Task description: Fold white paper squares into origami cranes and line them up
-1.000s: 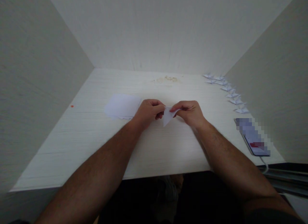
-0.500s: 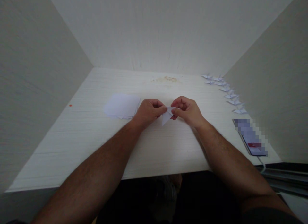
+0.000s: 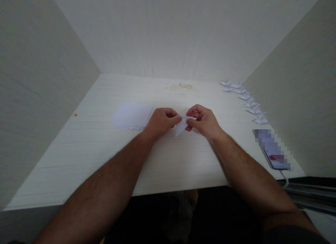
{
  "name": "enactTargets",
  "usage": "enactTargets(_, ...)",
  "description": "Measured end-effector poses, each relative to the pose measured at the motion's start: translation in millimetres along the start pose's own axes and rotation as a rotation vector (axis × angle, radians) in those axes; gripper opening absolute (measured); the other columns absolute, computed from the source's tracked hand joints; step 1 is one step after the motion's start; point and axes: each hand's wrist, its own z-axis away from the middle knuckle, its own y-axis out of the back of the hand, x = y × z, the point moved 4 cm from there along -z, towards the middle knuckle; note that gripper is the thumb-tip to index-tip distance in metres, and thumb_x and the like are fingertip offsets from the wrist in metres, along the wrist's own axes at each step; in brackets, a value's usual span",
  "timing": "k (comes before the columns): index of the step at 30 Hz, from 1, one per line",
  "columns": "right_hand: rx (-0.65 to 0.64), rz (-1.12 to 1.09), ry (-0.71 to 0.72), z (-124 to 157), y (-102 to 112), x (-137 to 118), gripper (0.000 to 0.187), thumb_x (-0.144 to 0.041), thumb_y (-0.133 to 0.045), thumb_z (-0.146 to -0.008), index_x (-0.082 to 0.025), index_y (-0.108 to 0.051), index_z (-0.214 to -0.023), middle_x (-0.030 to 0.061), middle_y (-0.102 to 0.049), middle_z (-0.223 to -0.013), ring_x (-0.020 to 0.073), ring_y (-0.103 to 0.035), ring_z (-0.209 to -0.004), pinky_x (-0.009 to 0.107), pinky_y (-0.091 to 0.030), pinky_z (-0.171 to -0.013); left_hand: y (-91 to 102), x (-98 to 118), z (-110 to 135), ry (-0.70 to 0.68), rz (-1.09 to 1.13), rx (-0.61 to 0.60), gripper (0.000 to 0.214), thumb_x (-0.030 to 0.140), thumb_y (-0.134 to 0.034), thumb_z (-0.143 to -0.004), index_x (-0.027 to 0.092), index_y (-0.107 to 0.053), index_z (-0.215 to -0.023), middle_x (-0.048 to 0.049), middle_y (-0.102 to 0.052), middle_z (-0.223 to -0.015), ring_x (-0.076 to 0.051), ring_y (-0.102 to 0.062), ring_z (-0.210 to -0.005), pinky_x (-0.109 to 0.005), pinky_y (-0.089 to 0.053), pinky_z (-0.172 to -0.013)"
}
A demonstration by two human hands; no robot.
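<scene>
A small piece of folded white paper (image 3: 180, 127) is held up between my two hands, just above the table, one pointed corner hanging down. My left hand (image 3: 164, 121) pinches its left side with thumb and forefinger. At its upper right, my right hand (image 3: 203, 121) grips the paper, the thumb lying across its face and the other fingers curled behind. Fingertips cover parts of the folds. Left of my left hand lies a stack of white paper sheets (image 3: 132, 114) with uneven edges.
Several folded paper cranes (image 3: 251, 105) stand in a line along the right side of the white table (image 3: 91, 149). Nearer me lies a phone (image 3: 271, 149) with a cable (image 3: 286, 179). Walls enclose the back and sides. A brownish stain (image 3: 182, 86) marks the back.
The flap that stood apart on the paper's right side now lies flatter, and a white point shows beyond my right thumb. Both hands keep almost the same place.
</scene>
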Motion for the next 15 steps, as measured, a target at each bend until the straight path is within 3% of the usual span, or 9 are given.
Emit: enactTargets(15, 0.037, 0.015, 0.006, 0.0, -1.1, -0.5, 0.028, -0.026, -0.076, -0.066, -0.02, -0.055, -0.083, -0.0035, -0.068, -0.066, 0.0118, -0.066, -0.051, 0.022, -0.053, -0.047, -4.6, -2.9, -0.3, -0.009, 0.04, -0.055, 0.018, 0.032, -0.07, -0.072, 0.015, -0.065, -0.068, 0.0043, -0.054, -0.052, -0.007, -0.042, -0.047, -0.022, -0.031, -0.047)
